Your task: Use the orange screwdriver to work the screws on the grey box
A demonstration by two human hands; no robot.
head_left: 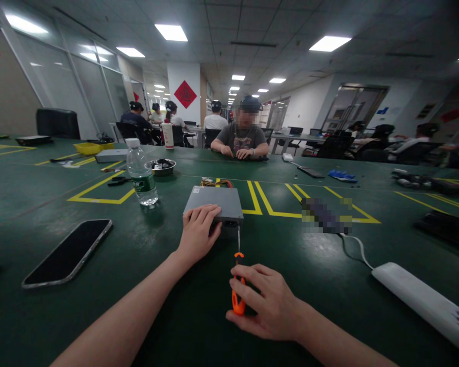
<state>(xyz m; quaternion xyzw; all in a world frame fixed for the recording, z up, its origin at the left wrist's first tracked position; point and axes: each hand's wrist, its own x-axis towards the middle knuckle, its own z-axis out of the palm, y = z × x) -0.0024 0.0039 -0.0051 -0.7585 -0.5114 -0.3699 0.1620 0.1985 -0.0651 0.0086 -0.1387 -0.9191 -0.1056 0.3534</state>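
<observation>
A grey metal computer power supply (pixel 225 200) lies flat on the green table, with a bundle of coloured wires (pixel 217 182) coming out at its far side. My left hand (pixel 199 229) grips its near left part, fingers over the top and thumb at the front face. In my right hand (pixel 265 300) is a screwdriver (pixel 237 300) with an orange and black handle, held between fingers and thumb. The shaft points away from me, its tip at the front face near the right corner. Whether the tip sits in a screw is too small to tell.
Left of the power supply stand a water bottle (pixel 141 176) and a metal bowl (pixel 162 167) of small parts. A phone (pixel 69 252) lies nearer, at left. On the right are a white power strip (pixel 421 300) and its cable. Across the table sits a person (pixel 243 135).
</observation>
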